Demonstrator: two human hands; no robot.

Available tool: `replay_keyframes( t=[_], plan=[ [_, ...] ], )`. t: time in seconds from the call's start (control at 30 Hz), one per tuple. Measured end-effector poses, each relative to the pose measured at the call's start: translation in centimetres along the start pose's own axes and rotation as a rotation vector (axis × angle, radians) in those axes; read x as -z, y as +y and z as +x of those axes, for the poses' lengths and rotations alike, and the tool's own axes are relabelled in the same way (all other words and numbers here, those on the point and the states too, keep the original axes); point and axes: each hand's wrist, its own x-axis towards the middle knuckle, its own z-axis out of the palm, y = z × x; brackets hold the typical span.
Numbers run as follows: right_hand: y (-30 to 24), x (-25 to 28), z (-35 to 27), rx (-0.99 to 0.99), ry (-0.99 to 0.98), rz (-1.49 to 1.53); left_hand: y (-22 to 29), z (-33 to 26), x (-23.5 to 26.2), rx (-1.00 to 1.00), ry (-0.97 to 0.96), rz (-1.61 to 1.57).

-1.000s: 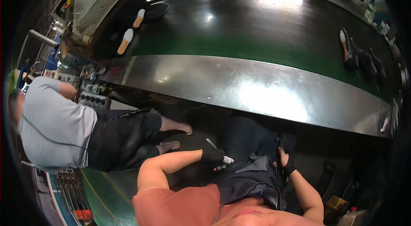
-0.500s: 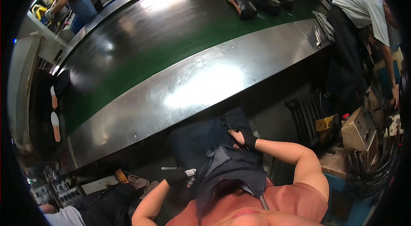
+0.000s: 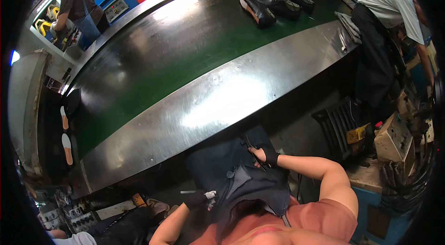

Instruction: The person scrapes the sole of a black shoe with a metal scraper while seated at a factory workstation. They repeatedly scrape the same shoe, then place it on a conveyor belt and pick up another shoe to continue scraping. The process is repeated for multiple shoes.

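Here, right hand grip around dark tool, left hand grip unclear (belt bearing black shoes)

No lettering or numbers can be read.
The yellow plate at right may carry dark marks, but they are blurred; the small panel at upper left is too far off.

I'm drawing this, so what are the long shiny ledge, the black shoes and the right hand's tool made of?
Ledge: probably smooth bare steel, silvery with bright glare. Black shoes: maybe leather or imitation, with soft gloss. Tool in the right hand: perhaps metal, slim and dark, but unclear.
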Motion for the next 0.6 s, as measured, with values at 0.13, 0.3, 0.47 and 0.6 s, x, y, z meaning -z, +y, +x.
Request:
replay_keyframes(
  t=[0.13, 0.3, 0.47, 0.6],
  plan=[
    [-0.5, 0.3, 0.2, -0.005, -0.027, -0.013, -0.6, 0.7, 0.1, -0.005, 0.015, -0.013],
    [-0.9, 0.4, 0.3, 0.041, -0.044, -0.011, -0.7, 0.9, 0.5, 0.019, -0.001, 0.011],
    [-1.4, 0.8, 0.0, 0.062, -0.036, 0.108, -0.1, 0.7, 0.2, 0.008, 0.046, 0.017],
    [-1.4, 1.3, 0.2, 0.061, -0.034, 0.106, 1.0, 0.8, 0.1, 0.015, 0.034, 0.076]
  ],
)
